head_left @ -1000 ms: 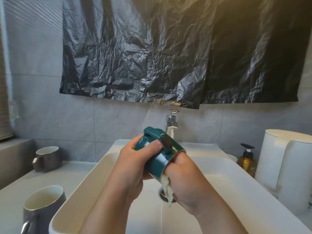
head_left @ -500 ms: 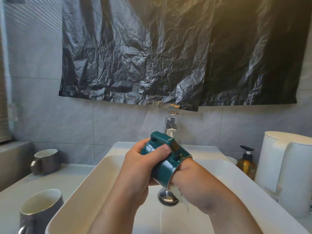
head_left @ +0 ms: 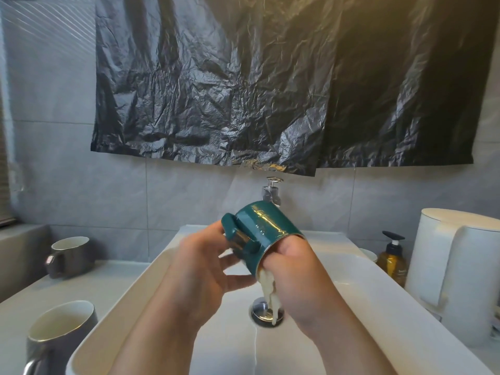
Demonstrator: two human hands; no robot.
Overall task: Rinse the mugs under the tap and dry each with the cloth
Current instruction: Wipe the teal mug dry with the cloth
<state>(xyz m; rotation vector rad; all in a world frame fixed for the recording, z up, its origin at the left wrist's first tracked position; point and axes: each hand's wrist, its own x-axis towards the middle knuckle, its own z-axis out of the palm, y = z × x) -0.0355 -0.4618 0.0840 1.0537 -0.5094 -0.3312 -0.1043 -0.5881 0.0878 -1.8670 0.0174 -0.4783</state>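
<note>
Since the right hand [head_left: 295, 277] was stuffed into the mouth of the green mug [head_left: 263, 230] with the pale cloth [head_left: 267, 289] trailing out below it, this looked like the drying step, inside wipe, done over the sink [head_left: 173, 255]. The mug was held on its side above the basin in front of the tap [head_left: 271, 191], mouth toward the person. The right fingers were buried in the mug, so I couldn't tell how curled they were, though they seemed to be bunching the cloth. The left hand [head_left: 205, 262] was blurry, fingers loosely spread around the mug's handle side, more cradling than clamping.

Next move, my guess: twist the cloth round the inside, pull it out, wipe the outside, then set the mug down and grab another.

Count: three mugs in view, the green one plus two grey mugs [head_left: 71, 254] [head_left: 61, 336] on the counter at left. One cloth, one tap, one soap bottle [head_left: 392, 262] to the right.
</note>
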